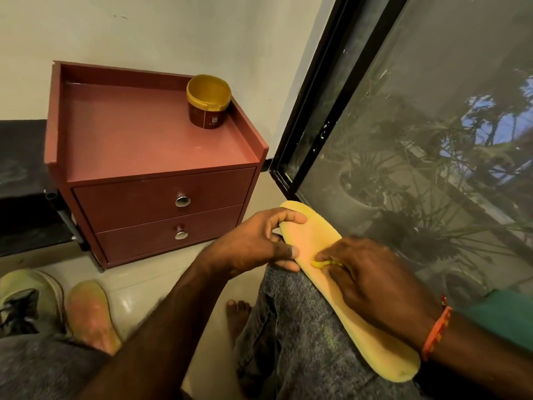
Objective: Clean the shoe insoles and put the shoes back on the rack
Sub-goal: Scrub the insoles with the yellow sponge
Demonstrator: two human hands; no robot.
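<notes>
Scrubbing underway: left hand (253, 241) grips the yellow insole (323, 272) across the knee, right hand (372, 281) pinches a small yellow scrubber (320, 263) against it. Second insole (90, 313) and shoe (28, 298) wait on the floor, unracked.

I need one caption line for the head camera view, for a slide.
Left hand holds a yellow insole on the knee while right hand rubs it with a small yellow cloth.

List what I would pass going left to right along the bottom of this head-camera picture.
Shoe → loose insole on the floor → bare foot → yellow insole on the knee → orange wristband.
</notes>
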